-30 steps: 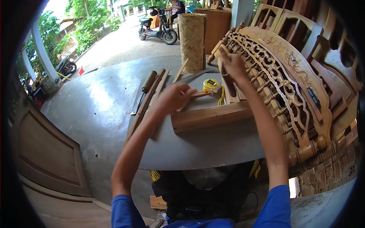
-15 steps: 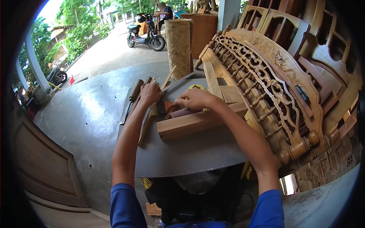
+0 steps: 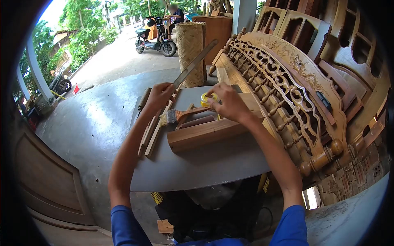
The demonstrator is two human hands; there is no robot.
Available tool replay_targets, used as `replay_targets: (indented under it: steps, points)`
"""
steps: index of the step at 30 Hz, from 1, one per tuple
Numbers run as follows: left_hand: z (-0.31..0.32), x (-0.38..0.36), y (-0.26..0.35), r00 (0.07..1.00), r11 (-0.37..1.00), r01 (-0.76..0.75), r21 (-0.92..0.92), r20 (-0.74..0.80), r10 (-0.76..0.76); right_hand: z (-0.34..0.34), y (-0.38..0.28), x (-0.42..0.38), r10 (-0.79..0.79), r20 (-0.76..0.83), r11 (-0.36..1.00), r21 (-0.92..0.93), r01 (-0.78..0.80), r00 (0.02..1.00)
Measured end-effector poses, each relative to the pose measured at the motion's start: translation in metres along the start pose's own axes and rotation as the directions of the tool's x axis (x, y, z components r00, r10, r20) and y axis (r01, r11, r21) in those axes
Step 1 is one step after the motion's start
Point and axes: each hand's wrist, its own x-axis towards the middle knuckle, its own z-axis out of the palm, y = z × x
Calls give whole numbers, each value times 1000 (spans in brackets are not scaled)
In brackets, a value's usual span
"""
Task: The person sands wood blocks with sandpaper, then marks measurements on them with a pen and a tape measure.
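My left hand (image 3: 160,96) is closed around the near end of a long, flat metal blade (image 3: 195,62), which points up and away to the right. My right hand (image 3: 228,102) has its fingers curled at a small round yellow object (image 3: 206,99) that looks like a tape roll; the grip is partly hidden. Below these fingers lies a paintbrush (image 3: 193,112) with an orange handle, its pale bristles toward the left. A thick wooden block (image 3: 205,134) lies in front of the brush, a dark reddish piece (image 3: 198,122) behind it. Thin wooden strips (image 3: 154,135) lie under my left forearm.
The grey tabletop (image 3: 197,168) carries these things, plus a dark cylindrical handle (image 3: 144,98). Close on the right lean a carved wooden headboard (image 3: 283,90) and other frames. A woven bamboo roll (image 3: 191,53) stands behind the table. Farther off are a scooter (image 3: 158,41) and a seated person (image 3: 176,16).
My left hand has raised the metal blade from near the tabletop to a steep slant. My right hand has shifted right along the brush to the yellow object. The brush has barely moved.
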Motion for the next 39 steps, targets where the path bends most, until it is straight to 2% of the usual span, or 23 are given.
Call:
replay_targets:
  steps: [2, 3, 6, 10, 11, 14, 15, 16, 18, 19, 21, 22, 23, 24, 25, 26, 27, 28, 31, 34, 36, 37, 39]
  points:
    - [-11, -13, 22, 993, 997, 64, -37, 100, -60, -20, -7, -1, 42, -110, 999, -22, -45, 993]
    - [-15, -14, 23, 986, 998, 47, -46, 160, -39, -23, -5, -2, 90, -154, 995, 54, -83, 984]
    - [-15, -30, 40, 968, 991, 55, -124, 252, -22, -30, -9, -12, 308, 15, 875, 388, -290, 951]
    - [8, -54, 75, 957, 989, -22, -145, 284, 63, -9, -27, -30, 274, 61, 742, 622, -251, 960]
    - [10, -56, 78, 931, 993, 24, -114, 364, 19, -2, -35, -32, 272, 21, 687, 696, -209, 962]
    - [42, -62, 70, 922, 979, -154, -136, 337, 192, 20, -48, -35, 313, -47, 495, 861, -121, 948]
    - [49, -62, 70, 926, 983, -159, -90, 333, 180, 24, -49, -37, 345, -90, 445, 892, -78, 934]
    - [55, -65, 68, 926, 964, -258, 57, 299, 231, 22, -50, -41, 464, -169, 436, 898, -58, 869]
    - [62, -76, 59, 907, 837, -413, 359, 244, 343, 11, -52, -49, 659, -303, 427, 904, -11, 689]
    - [62, -84, 53, 920, 773, -361, 522, 332, 206, 7, -52, -54, 681, -355, 426, 903, 47, 641]
    - [69, -89, 39, 906, 630, -393, 669, 397, 144, 0, -53, -69, 724, -452, 437, 885, 161, 521]
    - [73, -89, 35, 897, 549, -415, 726, 429, 110, 0, -53, -79, 693, -388, 483, 875, 8, 608]
    - [76, -88, 32, 919, 540, -390, 746, 355, 174, 1, -52, -90, 666, -309, 531, 835, -141, 679]
    - [76, -84, 35, 920, 566, -366, 739, 377, 103, 3, -51, -100, 645, -216, 578, 765, -283, 733]
    - [73, -76, 41, 917, 591, -339, 732, 396, 35, 9, -53, -103, 629, -147, 641, 653, -403, 763]
    - [69, -70, 44, 911, 612, -310, 728, 412, -28, 19, -52, -104, 576, -202, 770, 458, -443, 792]
    - [69, -69, 40, 918, 626, -352, 696, 387, 86, 30, -52, -100, 488, -261, 846, 375, -378, 833]
    - [70, -67, 36, 917, 625, -356, 695, 389, 91, 38, -53, -98, 395, -307, 906, 289, -311, 866]
    - [69, -65, 35, 917, 621, -345, 703, 395, 63, 42, -59, -89, 455, -170, 887, 176, -427, 874]
    - [67, -64, 43, 914, 638, -303, 708, 405, -14, 43, -64, -79, 409, -246, 911, 163, -378, 879]
    - [66, -63, 46, 904, 659, -272, 701, 422, -76, 45, -65, -73, 457, -165, 883, 206, -423, 874]
    - [66, -64, 45, 911, 652, -282, 703, 410, -48, 45, -66, -71, 479, -125, 867, 224, -445, 869]
    - [68, -70, 41, 924, 636, -300, 711, 382, 9, 51, -65, -74, 428, -213, 898, 209, -387, 878]
